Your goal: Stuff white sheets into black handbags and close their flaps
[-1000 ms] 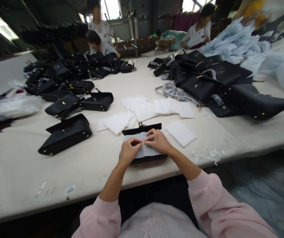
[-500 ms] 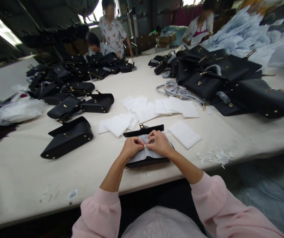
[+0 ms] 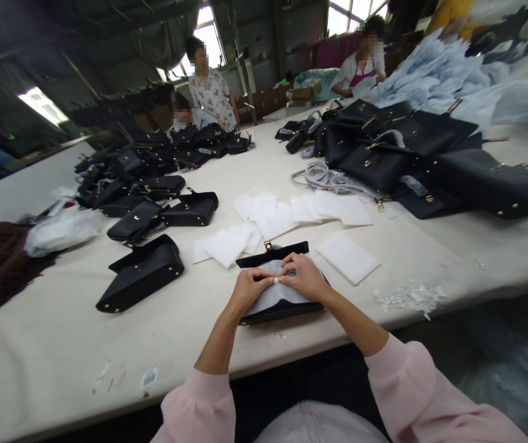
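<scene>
A small black bag (image 3: 274, 252) lies open at the near edge of the white table (image 3: 61, 344), with a grey-white sheet (image 3: 271, 295) spread over it. My left hand (image 3: 248, 288) and my right hand (image 3: 301, 275) rest on that sheet, fingertips pinched together around a tiny pale item where they meet. Both hands are closed in a pinch. Pink sleeves cover my forearms near the bottom of the view.
White fabric pieces (image 3: 268, 215) lie behind the bag, one more (image 3: 348, 257) to its right. Black bags (image 3: 141, 277) sit at left, a pile (image 3: 412, 154) at right. Pale scraps (image 3: 407, 296), grey straps (image 3: 322, 177). Other people (image 3: 211, 92) work at the far end.
My hands have stayed pinched together on the sheet, shifting slightly. The camera has tilted up and turned, so the table contents sit lower and more to the right.
</scene>
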Available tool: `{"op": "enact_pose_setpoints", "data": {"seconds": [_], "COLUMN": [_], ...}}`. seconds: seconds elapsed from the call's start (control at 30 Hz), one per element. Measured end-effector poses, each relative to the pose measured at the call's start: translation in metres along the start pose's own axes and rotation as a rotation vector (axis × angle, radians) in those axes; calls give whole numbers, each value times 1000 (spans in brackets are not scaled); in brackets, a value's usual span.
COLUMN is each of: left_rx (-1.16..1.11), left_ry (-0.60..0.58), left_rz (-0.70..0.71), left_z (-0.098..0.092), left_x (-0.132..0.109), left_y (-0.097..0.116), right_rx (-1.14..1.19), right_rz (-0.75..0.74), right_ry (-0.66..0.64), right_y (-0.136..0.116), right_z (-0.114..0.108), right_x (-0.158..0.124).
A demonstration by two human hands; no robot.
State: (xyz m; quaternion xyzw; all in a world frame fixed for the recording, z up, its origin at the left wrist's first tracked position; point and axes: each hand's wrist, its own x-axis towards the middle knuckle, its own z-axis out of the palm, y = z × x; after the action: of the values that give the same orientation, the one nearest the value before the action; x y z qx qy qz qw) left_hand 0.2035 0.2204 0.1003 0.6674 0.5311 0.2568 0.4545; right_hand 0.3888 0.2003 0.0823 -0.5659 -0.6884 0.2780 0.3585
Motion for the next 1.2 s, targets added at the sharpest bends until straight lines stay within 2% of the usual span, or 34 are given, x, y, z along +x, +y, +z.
{"op": "enact_pose_setpoints", "data": {"seconds": [0.17,0.37,0.47,0.67,0.83,1.0,1.2], "left_rx": [61,78,57,30,34,56,79], "left_ry": [2,41,41,15,-26,5,37], "left_rz": [28,48,50,68,121,152,168], "left_z": [2,9,9,2,-3,1,5], "left_x": [4,3,3,-2,-7,-4,-3], "left_y": [-3,-2,-3,-2,0,-3,-7], "right_rx": [-50,-138,-187,-229,-222,-147,-38], "right_rz": [-10,-178,-217,-120,-49,-95,-110], "right_ry": [21,186,214,184,211,220,167], "right_y": [-4,-11,-14,-16,-20,-22,-16], "right_z": [1,4,6,14,22,23,18], "right_x": [-3,-18,-23,-19,-18,-22,-21]}}
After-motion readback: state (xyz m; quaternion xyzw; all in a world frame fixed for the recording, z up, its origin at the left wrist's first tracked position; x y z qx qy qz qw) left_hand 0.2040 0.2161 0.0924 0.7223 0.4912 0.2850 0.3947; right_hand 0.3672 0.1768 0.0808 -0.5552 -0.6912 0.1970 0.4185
